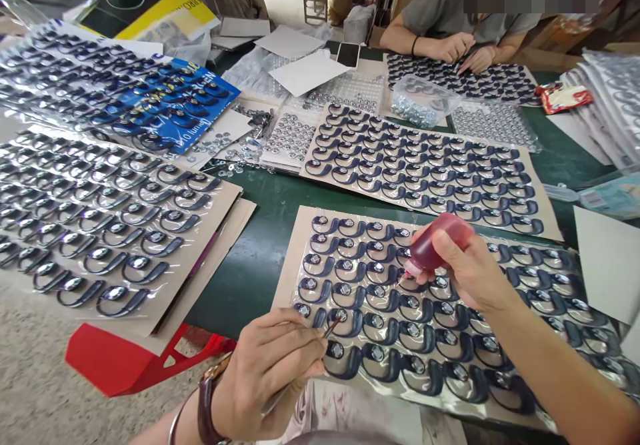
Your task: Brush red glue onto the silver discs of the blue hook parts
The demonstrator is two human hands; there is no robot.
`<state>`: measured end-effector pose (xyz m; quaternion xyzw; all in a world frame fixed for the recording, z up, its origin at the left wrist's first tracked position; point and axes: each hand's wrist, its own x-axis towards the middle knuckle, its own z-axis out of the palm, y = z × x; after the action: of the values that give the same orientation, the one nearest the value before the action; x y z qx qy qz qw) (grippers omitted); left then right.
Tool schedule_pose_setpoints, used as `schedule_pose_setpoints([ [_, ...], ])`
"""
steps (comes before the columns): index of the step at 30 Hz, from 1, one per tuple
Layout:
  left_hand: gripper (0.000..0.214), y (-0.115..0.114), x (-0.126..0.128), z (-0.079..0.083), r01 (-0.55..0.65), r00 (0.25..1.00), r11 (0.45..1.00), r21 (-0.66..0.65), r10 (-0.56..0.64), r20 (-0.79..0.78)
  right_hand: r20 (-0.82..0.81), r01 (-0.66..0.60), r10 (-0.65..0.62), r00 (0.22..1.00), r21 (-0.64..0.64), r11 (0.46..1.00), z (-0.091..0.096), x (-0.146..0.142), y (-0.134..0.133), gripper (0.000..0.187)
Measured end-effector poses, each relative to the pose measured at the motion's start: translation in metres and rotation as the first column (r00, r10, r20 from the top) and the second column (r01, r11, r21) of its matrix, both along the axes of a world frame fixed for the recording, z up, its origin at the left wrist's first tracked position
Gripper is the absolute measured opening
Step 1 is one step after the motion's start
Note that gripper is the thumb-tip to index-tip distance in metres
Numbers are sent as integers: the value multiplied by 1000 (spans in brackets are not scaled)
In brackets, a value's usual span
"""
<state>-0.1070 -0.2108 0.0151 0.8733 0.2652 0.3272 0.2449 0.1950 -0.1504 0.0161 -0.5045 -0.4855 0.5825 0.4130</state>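
Note:
My right hand (467, 258) grips a small red squeeze bottle (433, 244), tilted with its narrow nozzle down over the near card (287, 285). That card carries rows of dark curved pieces (377, 328) under clear film, each with a shiny round stud. In my left hand (270, 365), fingers pinched, is a thin pen-like metal tool (333, 325). Its tip is at the stud of one curved piece near the card's left side. I cannot tell whether the tip touches it. The bottle's nozzle tip sits just above a piece farther right.
Another filled card (430, 165) lies behind, and stacked cards (200, 258) stand at the left. Farther back are a clear tub of small parts (420, 102), loose metal discs (223, 145) and a phone (348, 54). A co-worker's hands (465, 55) work on another card. A red stool (115, 362) is below.

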Motion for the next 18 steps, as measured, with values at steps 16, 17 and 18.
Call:
schedule_pose_setpoints([
  [16, 21, 21, 14, 1, -1, 982, 955, 297, 57, -180, 230, -102, 13, 973, 377, 921, -20, -66, 4, 19],
  [17, 22, 21, 14, 0, 9, 980, 953, 303, 52, -192, 255, -111, 11, 967, 385, 916, -24, -66, 3, 20],
  [18, 22, 20, 15, -1, 23, 977, 949, 315, 45, -208, 271, -120, 12, 963, 386, 915, -26, -66, 3, 20],
])
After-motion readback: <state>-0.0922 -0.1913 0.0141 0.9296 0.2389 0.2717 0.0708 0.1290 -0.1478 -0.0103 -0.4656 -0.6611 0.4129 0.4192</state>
